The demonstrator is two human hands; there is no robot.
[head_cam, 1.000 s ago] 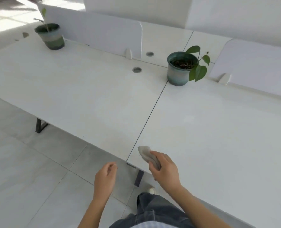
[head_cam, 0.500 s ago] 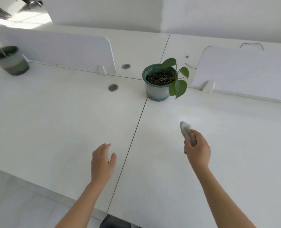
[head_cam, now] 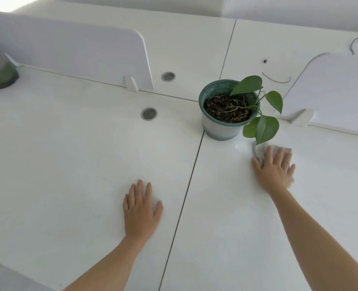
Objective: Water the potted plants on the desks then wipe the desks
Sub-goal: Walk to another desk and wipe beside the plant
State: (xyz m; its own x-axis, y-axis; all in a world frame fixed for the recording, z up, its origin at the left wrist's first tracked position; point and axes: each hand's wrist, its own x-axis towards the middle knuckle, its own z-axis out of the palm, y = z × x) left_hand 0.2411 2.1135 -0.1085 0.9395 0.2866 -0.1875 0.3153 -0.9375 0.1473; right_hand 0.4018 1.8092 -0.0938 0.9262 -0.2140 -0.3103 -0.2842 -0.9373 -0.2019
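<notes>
Under my right grip point(head_cam: 275, 171), fingers straight and spread: cloth point(head_cam: 288, 149), pressed flat on the desk point(head_cam: 236, 227), just beside the potted plant point(head_cam: 222, 124) at the far edge. My left grip point(head_cam: 140, 213) lies flat, fingers straight, holding nothing. A second pot point(head_cam: 0, 68) stands far left.

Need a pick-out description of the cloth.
Follow the dark seam between the white desks to the teal plant pot. Just right of it, the right hand presses flat a pale grey cloth, the only fabric in view.
</notes>
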